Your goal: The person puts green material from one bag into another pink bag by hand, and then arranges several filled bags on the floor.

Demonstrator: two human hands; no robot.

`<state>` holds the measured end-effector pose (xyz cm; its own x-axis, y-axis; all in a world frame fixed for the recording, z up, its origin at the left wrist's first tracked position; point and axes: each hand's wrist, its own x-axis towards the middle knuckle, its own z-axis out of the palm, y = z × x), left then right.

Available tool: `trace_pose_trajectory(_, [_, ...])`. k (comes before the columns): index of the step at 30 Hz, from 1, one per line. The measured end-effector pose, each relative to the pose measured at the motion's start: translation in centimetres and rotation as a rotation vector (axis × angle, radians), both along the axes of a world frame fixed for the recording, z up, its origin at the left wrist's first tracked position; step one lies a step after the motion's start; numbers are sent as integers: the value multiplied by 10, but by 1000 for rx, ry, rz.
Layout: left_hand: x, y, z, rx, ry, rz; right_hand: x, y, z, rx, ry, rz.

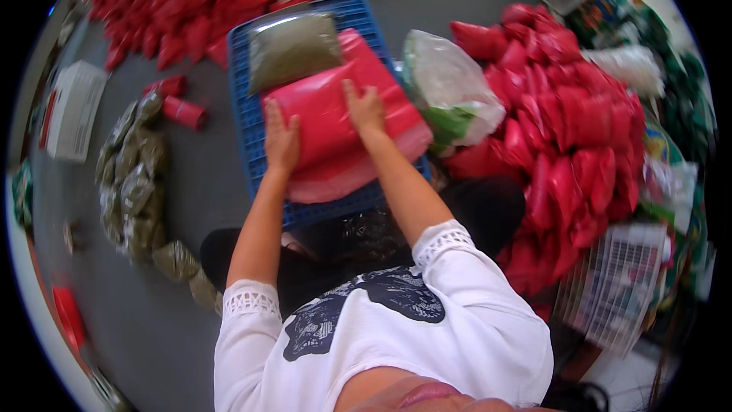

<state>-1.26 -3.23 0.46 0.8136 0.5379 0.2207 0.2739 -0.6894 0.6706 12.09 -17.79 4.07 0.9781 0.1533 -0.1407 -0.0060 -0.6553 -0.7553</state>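
Observation:
A folded pink plastic sheet or stack of bags (320, 149) lies across a blue plastic crate (243, 120) in front of me. My left hand (282, 137) rests on the sheet's left side, its thumb apart from the fingers. Farther in, my right hand (365, 106) presses on top of the pink plastic with its fingers spread. A clear bag filled with a greenish-brown material (294, 48) sits on the far part of the crate, against the sheet's far edge. The undersides of the sheet and bag are hidden.
Small red packets form a large heap (194, 6) at the far left and another pile (560, 126) at right. A white-and-green plastic bag (452, 86) stands beside the crate. Brownish-green packets (134, 177) line the left. A white box (77, 111) and wire basket (612, 286) flank the area.

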Motion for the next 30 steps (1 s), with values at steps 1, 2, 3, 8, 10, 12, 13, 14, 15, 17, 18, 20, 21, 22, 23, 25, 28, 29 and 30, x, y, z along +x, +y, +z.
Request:
trace_pose_trajectory(1, [1,2,1,-34,-14,-15,4,2,5,-111,71,47])
trace_pose_trajectory(2, [4,3,0,-76,-54,-33,6,4,5,-56,-49,36])
trace_pose_trajectory(3, [5,5,-4,-116,-86,-49,6,3,4,-2,-166,30])
trace_pose_trajectory(8, [-8,6,22,20,-171,-55,4,-44,78,93,-570,167])
trace_pose_trajectory(10, [-10,3,41,-100,-330,83,8,-94,127,106,-652,187])
trace_pose_trajectory(12, [-13,3,48,-199,-349,70,49,-168,148,185,-962,71])
trace_pose_trajectory(13, [-20,6,52,-288,-359,91,51,-207,180,52,-1068,20])
trace_pose_trajectory(14, [-22,3,59,-256,-354,98,59,-250,199,-27,-1013,-177])
trace_pose_trajectory(15, [-30,9,65,-237,-360,111,58,-278,216,28,-902,-392])
trace_pose_trajectory(17, [-32,5,72,-358,-349,17,83,-351,221,56,-1067,-783])
trace_pose_trajectory(18, [-30,-2,77,-367,-364,2,96,-387,217,62,-1071,-985])
trace_pose_trajectory(20, [-27,-6,85,-334,-319,-26,118,-424,193,66,-1111,-1214])
trace_pose_trajectory(21, [-27,-8,89,-309,-277,-46,132,-446,174,36,-1023,-1320])
trace_pose_trajectory(22, [-16,-22,87,-339,-287,-80,167,-520,133,126,-916,-1280])
trace_pose_trajectory(23, [-3,-41,78,-420,-275,-179,189,-608,112,179,-823,-1257])
trace_pose_trajectory(25, [-40,-21,96,-367,-237,-158,185,-540,76,970,-280,-1173])
trace_pose_trajectory(28, [-94,4,109,-345,-287,-55,178,-501,44,703,-227,-886])
trace_pose_trajectory(29, [-118,23,113,-288,-329,4,172,-476,37,644,-143,-747])
trace_pose_trajectory(30, [-152,38,121,-266,-384,124,161,-444,36,653,-74,-612])
